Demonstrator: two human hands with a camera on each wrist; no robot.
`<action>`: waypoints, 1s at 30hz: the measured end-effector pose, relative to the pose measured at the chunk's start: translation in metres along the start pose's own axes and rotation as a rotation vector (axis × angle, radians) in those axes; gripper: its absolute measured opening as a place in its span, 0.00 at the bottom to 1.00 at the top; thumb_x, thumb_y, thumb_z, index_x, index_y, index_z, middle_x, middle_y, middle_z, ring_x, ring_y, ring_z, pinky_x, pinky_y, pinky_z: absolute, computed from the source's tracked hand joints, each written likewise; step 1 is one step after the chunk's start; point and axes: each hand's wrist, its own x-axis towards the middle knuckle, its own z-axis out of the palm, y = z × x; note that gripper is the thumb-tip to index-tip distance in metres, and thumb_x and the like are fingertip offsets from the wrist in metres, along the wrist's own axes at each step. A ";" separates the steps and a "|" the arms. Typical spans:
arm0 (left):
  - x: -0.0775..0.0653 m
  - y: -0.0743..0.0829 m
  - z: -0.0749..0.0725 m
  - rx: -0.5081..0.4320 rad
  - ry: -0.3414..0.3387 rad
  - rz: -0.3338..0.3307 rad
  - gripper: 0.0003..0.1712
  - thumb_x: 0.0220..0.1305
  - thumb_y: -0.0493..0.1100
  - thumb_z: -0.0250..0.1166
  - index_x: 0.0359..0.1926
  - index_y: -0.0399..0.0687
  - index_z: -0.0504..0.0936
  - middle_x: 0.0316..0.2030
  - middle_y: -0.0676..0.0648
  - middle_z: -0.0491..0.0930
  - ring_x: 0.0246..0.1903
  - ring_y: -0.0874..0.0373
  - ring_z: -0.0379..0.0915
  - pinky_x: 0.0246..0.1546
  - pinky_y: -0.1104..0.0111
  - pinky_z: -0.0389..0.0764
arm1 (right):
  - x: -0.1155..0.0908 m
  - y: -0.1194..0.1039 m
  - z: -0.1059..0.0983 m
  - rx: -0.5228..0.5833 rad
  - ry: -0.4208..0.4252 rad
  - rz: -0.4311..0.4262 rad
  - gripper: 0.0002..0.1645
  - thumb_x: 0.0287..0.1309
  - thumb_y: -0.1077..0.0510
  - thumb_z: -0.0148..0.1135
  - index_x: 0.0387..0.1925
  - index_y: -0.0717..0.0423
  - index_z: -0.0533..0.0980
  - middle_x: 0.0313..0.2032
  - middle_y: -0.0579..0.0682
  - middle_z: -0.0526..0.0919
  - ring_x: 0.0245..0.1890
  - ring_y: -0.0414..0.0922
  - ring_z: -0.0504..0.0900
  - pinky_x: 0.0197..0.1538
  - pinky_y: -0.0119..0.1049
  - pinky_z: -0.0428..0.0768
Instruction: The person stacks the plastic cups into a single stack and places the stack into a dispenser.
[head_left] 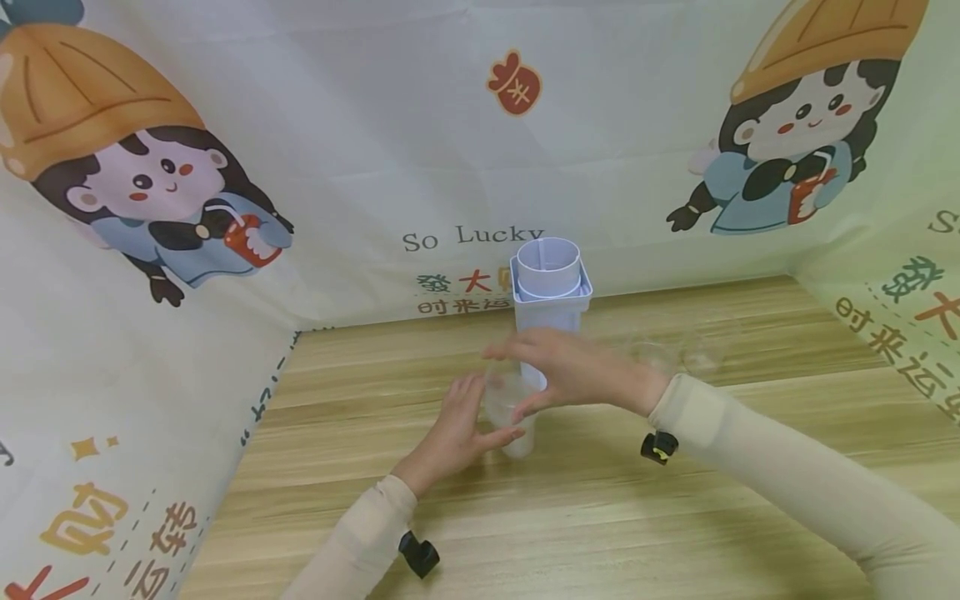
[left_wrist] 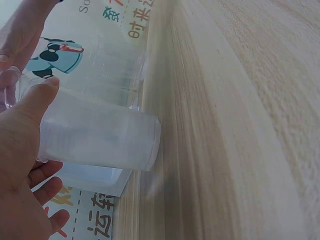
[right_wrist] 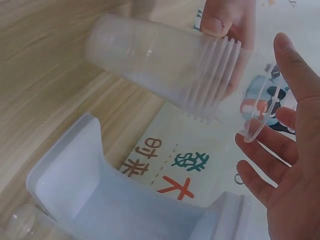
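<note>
A stack of nested clear plastic cups [right_wrist: 150, 60] stands upright over the wooden table, several rims showing close together. My left hand [head_left: 457, 429] grips the stack near those rims, thumb on the near side and fingers around the other. The topmost cup [right_wrist: 255, 100] sticks up out of the stack. Around its rim my right hand [head_left: 566, 371] curls from above, thumb on one side and fingertips on the other. Just behind the hands is a white plastic holder [head_left: 553, 315] with a square collar and a round tube on top, its lower part covered by the right hand.
Two clear cups, a nearer one [head_left: 654, 357] and another [head_left: 702, 352], stand on the wooden table [head_left: 600, 517] right of the holder. A printed cloth [head_left: 360, 125] hangs behind the table and along both sides.
</note>
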 end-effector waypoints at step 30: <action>-0.001 0.002 -0.001 0.011 -0.025 -0.054 0.44 0.58 0.56 0.72 0.68 0.45 0.62 0.65 0.43 0.68 0.70 0.44 0.55 0.72 0.46 0.58 | -0.005 0.002 0.023 0.034 -0.016 0.006 0.46 0.50 0.36 0.71 0.66 0.51 0.70 0.64 0.51 0.78 0.64 0.49 0.77 0.67 0.46 0.75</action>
